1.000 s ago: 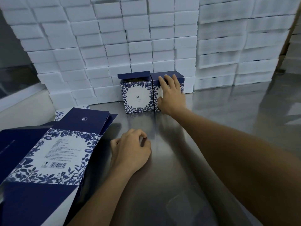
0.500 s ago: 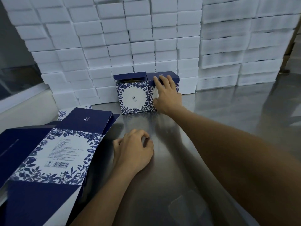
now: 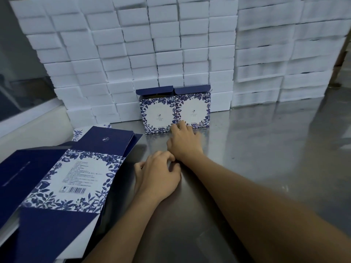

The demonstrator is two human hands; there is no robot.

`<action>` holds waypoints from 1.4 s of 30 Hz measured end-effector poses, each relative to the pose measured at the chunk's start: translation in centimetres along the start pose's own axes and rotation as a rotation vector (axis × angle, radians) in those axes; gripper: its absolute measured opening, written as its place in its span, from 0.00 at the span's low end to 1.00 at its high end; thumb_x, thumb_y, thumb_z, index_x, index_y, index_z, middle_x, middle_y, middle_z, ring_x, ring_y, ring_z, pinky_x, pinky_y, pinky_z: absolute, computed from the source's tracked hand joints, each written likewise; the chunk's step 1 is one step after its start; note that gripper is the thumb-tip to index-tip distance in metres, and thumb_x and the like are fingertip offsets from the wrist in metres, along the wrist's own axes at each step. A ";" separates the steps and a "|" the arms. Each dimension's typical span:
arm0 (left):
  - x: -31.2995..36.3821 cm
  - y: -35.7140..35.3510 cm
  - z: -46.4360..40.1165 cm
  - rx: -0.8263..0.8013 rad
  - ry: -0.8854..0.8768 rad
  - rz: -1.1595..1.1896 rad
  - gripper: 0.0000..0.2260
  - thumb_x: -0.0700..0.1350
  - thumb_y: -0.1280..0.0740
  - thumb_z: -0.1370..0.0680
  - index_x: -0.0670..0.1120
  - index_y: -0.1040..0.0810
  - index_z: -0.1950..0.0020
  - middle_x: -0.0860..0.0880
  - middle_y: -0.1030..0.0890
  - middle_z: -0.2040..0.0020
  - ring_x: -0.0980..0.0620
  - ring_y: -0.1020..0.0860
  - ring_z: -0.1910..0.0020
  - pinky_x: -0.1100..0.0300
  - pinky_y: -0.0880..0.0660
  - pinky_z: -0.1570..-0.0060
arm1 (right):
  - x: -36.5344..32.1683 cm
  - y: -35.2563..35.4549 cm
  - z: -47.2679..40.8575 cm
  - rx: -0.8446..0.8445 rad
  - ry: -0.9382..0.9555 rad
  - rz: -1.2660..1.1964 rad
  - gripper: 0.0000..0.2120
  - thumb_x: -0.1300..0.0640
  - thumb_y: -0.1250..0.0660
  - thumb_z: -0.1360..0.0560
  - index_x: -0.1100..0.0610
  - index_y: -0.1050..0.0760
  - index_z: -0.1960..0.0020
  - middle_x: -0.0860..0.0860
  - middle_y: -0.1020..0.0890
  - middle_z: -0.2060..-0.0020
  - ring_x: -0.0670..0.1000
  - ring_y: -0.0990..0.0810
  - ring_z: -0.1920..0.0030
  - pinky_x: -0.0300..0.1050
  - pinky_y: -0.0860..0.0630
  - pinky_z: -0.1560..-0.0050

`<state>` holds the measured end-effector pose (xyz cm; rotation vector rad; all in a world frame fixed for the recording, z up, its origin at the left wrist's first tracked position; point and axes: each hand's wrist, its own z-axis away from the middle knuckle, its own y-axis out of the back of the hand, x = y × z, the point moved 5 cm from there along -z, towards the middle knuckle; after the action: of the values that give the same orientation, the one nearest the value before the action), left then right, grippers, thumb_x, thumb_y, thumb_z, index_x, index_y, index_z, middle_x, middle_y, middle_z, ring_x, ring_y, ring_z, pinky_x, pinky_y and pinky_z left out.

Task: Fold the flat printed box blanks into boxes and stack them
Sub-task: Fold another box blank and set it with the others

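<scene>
Steel table [image 3: 266, 149]: two folded boxes [image 3: 157, 112], one blank stack [image 3: 62, 179], two hands [image 3: 184, 143].

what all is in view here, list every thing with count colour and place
folded boxes: two, white with blue floral print and navy top flaps, side by side at the back of the table against the white wall of blocks, top flaps up
flat box blanks: a stack, count unclear, navy and blue floral white, front left of the table
white blocks: many, white, stacked in rows behind the boxes across the whole back
table: one, shiny grey metal, under everything
window: one, dark glass, far left
left hand: one, fingers loosely curled, resting on the table beside the blanks, holding nothing
right hand: one, blurred, low before the right box, holding nothing
</scene>
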<state>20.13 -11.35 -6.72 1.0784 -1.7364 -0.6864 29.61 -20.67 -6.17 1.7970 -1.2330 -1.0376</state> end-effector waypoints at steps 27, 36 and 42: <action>0.4 6.4 5.5 0.125 0.104 -0.651 0.25 0.57 0.37 0.25 0.49 0.31 0.31 0.42 0.33 0.27 0.40 0.38 0.27 0.35 0.46 0.32 | 6.1 8.3 13.9 0.061 -0.438 -1.089 0.10 0.63 0.34 0.22 0.60 0.21 0.62 0.54 0.16 0.67 0.42 0.26 0.76 0.34 0.28 0.74; -6.5 10.2 5.0 -0.075 0.505 -0.294 0.22 0.58 0.37 0.22 0.50 0.32 0.30 0.42 0.28 0.31 0.39 0.30 0.34 0.40 0.35 0.35 | 6.2 7.9 14.0 0.044 -0.448 -1.148 0.10 0.62 0.32 0.22 0.58 0.21 0.62 0.51 0.17 0.71 0.49 0.22 0.68 0.42 0.22 0.66; -5.5 10.3 4.5 0.036 0.367 -0.353 0.12 0.47 0.43 0.18 0.43 0.27 0.39 0.39 0.21 0.43 0.36 0.24 0.44 0.50 0.32 0.53 | 6.2 7.6 14.1 0.040 -0.403 -1.112 0.10 0.60 0.31 0.22 0.56 0.21 0.62 0.50 0.18 0.73 0.47 0.21 0.68 0.49 0.22 0.56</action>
<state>13.24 -1.85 -2.46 1.4549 -1.2626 -0.6242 15.46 -30.32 -6.84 2.4109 -0.3385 -2.0448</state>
